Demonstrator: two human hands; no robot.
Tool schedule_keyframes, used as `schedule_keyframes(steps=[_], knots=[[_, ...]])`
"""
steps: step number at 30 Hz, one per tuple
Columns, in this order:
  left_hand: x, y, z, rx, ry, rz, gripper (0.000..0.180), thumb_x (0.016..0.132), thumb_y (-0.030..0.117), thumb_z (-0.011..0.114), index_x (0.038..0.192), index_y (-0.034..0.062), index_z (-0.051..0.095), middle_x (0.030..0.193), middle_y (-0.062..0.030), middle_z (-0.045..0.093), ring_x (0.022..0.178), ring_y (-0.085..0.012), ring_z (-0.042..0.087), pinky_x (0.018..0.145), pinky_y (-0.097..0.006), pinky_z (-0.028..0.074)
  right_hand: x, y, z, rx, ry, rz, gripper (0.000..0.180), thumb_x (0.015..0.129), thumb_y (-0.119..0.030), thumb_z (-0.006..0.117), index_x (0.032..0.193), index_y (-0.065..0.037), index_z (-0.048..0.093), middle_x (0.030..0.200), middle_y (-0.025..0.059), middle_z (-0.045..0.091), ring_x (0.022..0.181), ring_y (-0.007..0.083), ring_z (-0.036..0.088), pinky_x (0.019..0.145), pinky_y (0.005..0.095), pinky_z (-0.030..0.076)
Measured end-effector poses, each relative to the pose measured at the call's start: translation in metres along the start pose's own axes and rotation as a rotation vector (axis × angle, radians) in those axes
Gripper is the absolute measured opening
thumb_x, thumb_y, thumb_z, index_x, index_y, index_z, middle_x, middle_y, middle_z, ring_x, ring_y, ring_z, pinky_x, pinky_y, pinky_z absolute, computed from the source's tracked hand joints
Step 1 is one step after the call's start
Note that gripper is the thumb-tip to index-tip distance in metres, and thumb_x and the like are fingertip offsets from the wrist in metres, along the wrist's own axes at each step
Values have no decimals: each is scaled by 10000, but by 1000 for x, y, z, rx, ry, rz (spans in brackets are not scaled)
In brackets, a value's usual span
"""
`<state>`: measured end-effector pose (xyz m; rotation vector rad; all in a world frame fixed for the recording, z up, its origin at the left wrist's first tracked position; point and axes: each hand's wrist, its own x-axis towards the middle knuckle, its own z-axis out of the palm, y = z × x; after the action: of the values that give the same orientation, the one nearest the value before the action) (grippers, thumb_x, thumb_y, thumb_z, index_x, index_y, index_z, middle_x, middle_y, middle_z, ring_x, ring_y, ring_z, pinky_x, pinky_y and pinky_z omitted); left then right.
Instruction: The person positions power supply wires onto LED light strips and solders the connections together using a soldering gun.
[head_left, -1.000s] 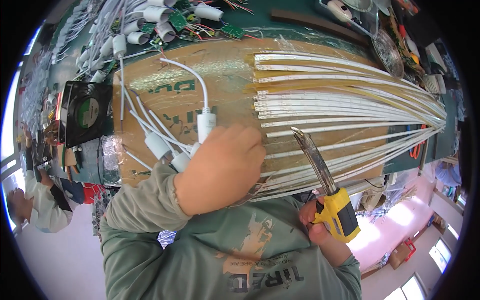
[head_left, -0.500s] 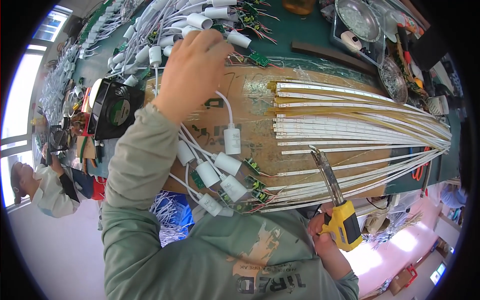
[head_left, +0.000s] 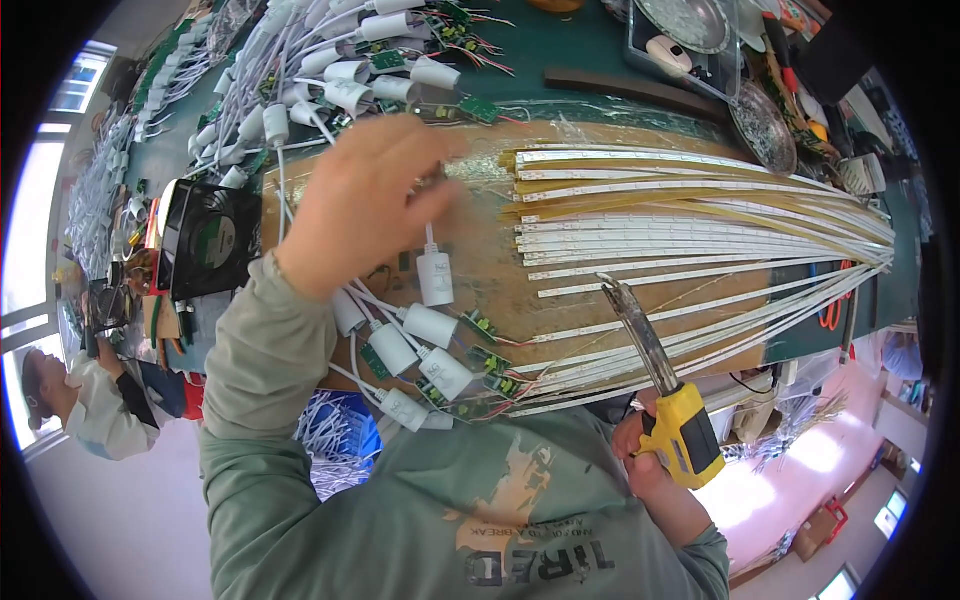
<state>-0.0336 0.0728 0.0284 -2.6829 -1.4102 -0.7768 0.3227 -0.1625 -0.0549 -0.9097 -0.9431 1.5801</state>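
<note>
My left hand (head_left: 365, 205) hovers over the brown board, smeared by motion. Its thumb stands apart from the curled fingers and I see nothing between them. Just below it, a white lamp socket (head_left: 435, 278) lies on the board, its cable running up under the hand. More white sockets (head_left: 447, 374) with green circuit boards (head_left: 492, 366) lie nearer me, thin wires leading to white LED strips (head_left: 630, 325). My right hand (head_left: 640, 450), at the lower right, grips a yellow-and-black soldering gun (head_left: 683, 435). The gun's long metal tip points up and left, over the strips.
A heap of cabled sockets (head_left: 350, 95) covers the far left. A black fan (head_left: 215, 240) stands left of the brown board (head_left: 475, 235). At the far right are a dark bar (head_left: 640, 93) and a metal dish (head_left: 765, 130). Another person (head_left: 75, 395) is at the left.
My left hand has drawn back toward me from the heap of sockets. The view has shifted slightly. My right hand keeps its grip on the soldering gun, nearly still.
</note>
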Motion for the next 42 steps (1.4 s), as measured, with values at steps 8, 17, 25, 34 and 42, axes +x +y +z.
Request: schedule_keyframes(steps=[8, 17, 25, 34, 42], knots=[[-20, 26, 22, -200, -265, 70, 257, 849, 198, 799, 1090, 118, 756, 1049, -88, 665, 998, -321, 646, 863, -438, 523, 5, -6, -7, -206, -166, 39, 742, 937, -405, 795, 1479, -91, 398, 876, -6, 522, 736, 145, 515, 627, 311, 461], [-25, 42, 26, -363, -273, 47, 199, 853, 160, 792, 1047, 121, 766, 1049, -77, 697, 1003, -311, 669, 859, -436, 526, 5, -2, 6, -123, -42, -12, 202, 918, -124, 721, 1044, -9, 612, 825, 66, 611, 681, 143, 582, 578, 270, 443], [-26, 64, 18, -394, -362, -58, 136, 853, 120, 784, 985, 99, 755, 1004, -90, 694, 981, -322, 665, 831, -443, 526, 3, 3, 5, -188, -64, -57, 207, 908, -105, 723, 1049, 3, 617, 819, 66, 616, 658, 157, 595, 562, 290, 456], [-29, 74, 27, -349, -264, -92, 135, 856, 80, 763, 953, 44, 676, 1034, -128, 636, 971, -372, 614, 857, -455, 501, 1, 2, 11, -234, -11, -25, 175, 907, -165, 719, 948, -18, 633, 757, 79, 628, 616, 213, 596, 549, 326, 450], [-31, 80, 34, -408, -208, -107, 140, 828, 32, 743, 924, 29, 641, 1071, -127, 607, 978, -369, 595, 851, -449, 493, 6, -4, 6, -394, -143, 5, 183, 872, -211, 748, 824, -72, 640, 743, 63, 637, 620, 267, 609, 551, 359, 466]])
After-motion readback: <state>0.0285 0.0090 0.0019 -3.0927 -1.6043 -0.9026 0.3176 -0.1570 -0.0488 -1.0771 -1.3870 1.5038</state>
